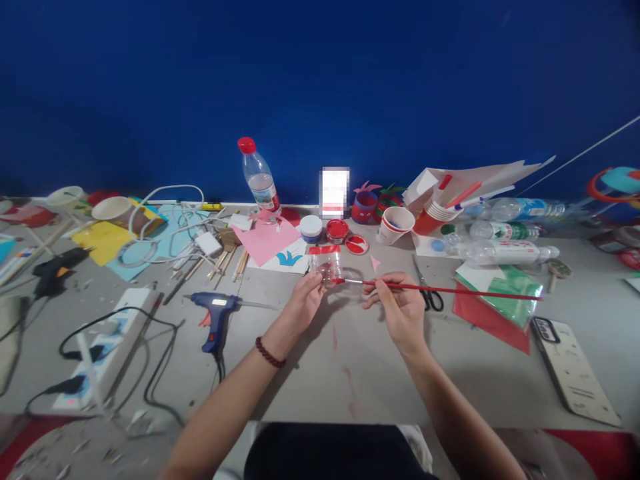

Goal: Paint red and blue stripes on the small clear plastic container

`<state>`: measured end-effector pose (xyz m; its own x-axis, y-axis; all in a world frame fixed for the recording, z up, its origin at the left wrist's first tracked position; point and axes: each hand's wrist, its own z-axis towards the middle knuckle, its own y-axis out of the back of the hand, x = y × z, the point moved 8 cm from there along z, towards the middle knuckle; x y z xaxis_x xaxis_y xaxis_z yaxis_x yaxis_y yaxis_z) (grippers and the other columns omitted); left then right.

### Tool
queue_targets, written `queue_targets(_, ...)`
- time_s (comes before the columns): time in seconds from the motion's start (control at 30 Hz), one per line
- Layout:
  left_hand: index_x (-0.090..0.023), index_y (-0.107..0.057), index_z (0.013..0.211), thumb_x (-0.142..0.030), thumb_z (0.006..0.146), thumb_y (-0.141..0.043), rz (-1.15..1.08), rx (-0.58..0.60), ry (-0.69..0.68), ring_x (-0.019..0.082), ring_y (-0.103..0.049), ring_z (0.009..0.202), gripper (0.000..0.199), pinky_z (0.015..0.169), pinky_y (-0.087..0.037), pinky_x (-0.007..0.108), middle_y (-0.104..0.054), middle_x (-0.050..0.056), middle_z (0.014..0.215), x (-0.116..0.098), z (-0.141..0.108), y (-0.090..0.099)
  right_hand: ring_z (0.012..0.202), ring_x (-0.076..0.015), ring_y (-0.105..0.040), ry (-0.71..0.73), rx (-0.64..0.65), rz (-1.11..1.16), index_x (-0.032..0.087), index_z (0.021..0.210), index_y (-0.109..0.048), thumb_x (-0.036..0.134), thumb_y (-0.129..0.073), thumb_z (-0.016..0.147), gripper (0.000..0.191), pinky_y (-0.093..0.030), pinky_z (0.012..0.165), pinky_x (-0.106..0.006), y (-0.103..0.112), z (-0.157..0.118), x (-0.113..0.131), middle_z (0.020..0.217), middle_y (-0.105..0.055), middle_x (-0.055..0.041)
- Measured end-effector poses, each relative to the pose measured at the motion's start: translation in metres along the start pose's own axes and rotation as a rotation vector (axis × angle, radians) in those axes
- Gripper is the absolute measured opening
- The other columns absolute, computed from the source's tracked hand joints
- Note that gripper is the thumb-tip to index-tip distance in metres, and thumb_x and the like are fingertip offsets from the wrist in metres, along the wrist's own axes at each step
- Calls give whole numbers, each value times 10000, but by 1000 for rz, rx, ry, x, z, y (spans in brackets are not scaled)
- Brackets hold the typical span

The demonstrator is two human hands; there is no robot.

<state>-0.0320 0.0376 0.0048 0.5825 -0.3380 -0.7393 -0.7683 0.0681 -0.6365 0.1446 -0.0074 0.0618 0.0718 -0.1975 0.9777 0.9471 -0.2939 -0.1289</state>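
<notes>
Between the fingers of my left hand [304,303] is a clear piece of plastic bottle [327,265] with a red painted band along its upper edge. My right hand [403,307] grips a long red-handled paintbrush [470,291], which lies almost level. Its red-wetted bristles touch the lower right side of the plastic piece. Just beyond stands an open jar of red paint [337,230], its red-smeared lid [357,244] beside it. A white-lidded jar [311,229] is to the left of the red one.
A blue glue gun [216,320] and a power strip [107,347] with cords lie left. Scissors [431,293], a phone [575,370] and plastic bottles [505,252] are on the right. A red-capped bottle [260,177] and paper cup [395,225] stand behind.
</notes>
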Motion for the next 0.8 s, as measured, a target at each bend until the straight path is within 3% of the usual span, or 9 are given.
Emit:
queue_targets(0.2,-181,-733,1039,-424,763,-779,-8,-2,20,213,-640,1014,371,994,-448,363,-708,62,1035,0,1,2,518,-135,-672,46,-31,-43,206,884,-605,435,-706,892,251,-581,484,-260,5,2,3,709,-719,-6)
queue_targets(0.4,-184,-758,1032,-421,774,-769,-8,62,43,223,-654,1012,350,943,-488,362,-721,85,1118,3,1,-2,592,-174,-702,184,-163,-71,212,925,-642,442,-643,933,230,-578,482,-294,17,1,13,753,-734,-25)
queue_targets(0.57,-191,-775,1027,-445,795,-759,13,139,79,238,-677,986,345,927,-508,398,-723,102,1187,7,-2,-7,739,-186,-739,335,-51,-286,245,1031,-660,333,-459,1031,220,-613,703,-362,11,-6,21,836,-759,-30)
queue_targets(0.67,-176,-771,1055,-455,759,-798,42,158,104,255,-685,989,407,945,-497,413,-747,107,1095,9,-3,-10,1011,-232,-733,473,43,-406,256,991,-591,287,-539,990,61,-591,849,-412,2,-10,28,1048,-759,-67)
queue_targets(0.7,-171,-768,1062,-460,734,-818,55,158,114,260,-685,987,440,944,-493,413,-751,105,1059,10,-3,-10,1097,-254,-707,515,87,-422,257,989,-551,293,-611,949,80,-578,893,-442,-2,-11,30,1136,-739,-87)
queue_targets(0.8,-154,-753,1069,-488,657,-870,108,118,121,246,-670,968,543,914,-481,380,-743,91,1006,10,-2,-7,1241,-314,-628,589,189,-502,272,1014,-457,308,-794,797,402,-510,1011,-562,-13,-12,30,1302,-663,-134)
